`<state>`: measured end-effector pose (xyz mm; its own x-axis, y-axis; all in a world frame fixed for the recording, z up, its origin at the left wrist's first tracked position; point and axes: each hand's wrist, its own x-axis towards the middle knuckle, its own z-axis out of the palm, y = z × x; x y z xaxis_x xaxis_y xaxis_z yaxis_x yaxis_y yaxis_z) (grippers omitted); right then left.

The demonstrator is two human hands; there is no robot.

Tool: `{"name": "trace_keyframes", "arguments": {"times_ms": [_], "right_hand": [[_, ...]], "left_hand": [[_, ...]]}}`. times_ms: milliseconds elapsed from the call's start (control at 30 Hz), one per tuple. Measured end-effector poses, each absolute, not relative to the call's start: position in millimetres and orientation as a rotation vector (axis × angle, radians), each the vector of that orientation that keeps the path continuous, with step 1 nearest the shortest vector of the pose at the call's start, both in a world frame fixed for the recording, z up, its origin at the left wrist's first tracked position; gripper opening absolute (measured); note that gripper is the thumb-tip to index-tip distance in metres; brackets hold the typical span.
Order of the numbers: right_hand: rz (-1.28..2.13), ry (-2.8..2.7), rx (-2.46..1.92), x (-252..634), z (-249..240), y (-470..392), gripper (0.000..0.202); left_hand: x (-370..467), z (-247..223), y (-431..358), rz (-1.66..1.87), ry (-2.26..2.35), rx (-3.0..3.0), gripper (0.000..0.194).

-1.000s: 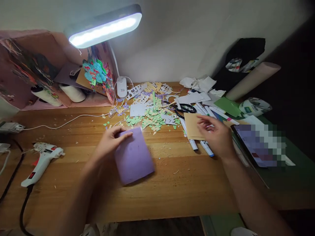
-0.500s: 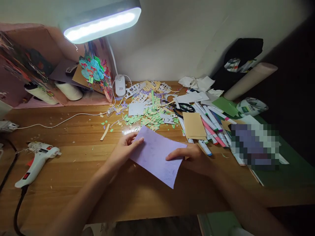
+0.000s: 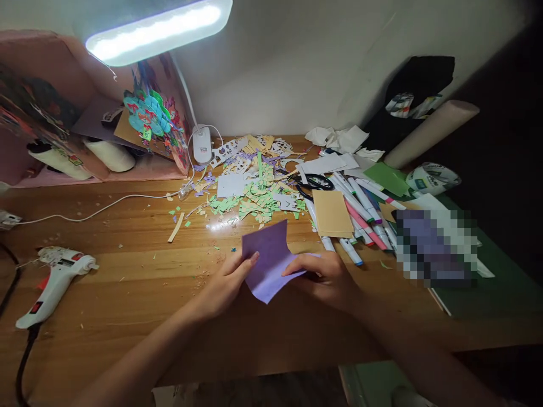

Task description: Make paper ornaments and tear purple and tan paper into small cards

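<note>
A sheet of purple paper (image 3: 266, 254) is held above the front middle of the wooden table, bent upward along its left part. My left hand (image 3: 235, 280) pinches its left edge, thumb on the near face and fingers behind. On the right, my right hand (image 3: 324, 277) grips the other side, with the index finger lying across the paper and the remaining fingers partly hidden. Beyond the sheet lies a heap of green, cream, white and purple paper scraps (image 3: 258, 189).
A white glue gun (image 3: 59, 282) lies at the left. To the right are tan paper sheets (image 3: 333, 212), markers (image 3: 358, 198), black-handled scissors (image 3: 316, 181) and a tape roll (image 3: 432, 180). A lit lamp (image 3: 161, 31) hangs over the pink box (image 3: 146, 169) at the back left.
The purple paper, nearly flat before, is now bent up on its left side. My hands have come closer together, and the whole view has shifted slightly.
</note>
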<state>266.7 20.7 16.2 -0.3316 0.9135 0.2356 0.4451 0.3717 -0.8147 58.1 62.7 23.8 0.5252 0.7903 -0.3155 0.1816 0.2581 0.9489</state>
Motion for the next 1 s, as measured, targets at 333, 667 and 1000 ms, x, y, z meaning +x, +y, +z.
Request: {"name": "trace_keyframes", "arguments": {"times_ms": [333, 667, 1000], "right_hand": [[1.138, -1.475, -1.467, 248.2, 11.7, 21.3, 0.02], [1.18, -1.274, -1.431, 257.1, 8.7, 33.9, 0.032], [1.229, -1.614, -1.516, 264.1, 23.7, 29.8, 0.028]], "left_hand": [[67.9, 18.5, 49.6, 0.568, 0.831, 1.61, 0.035], [71.9, 18.2, 53.6, 0.69, 1.142, 1.007, 0.035], [62.5, 25.3, 65.3, 0.304, 1.043, 1.229, 0.032]]}}
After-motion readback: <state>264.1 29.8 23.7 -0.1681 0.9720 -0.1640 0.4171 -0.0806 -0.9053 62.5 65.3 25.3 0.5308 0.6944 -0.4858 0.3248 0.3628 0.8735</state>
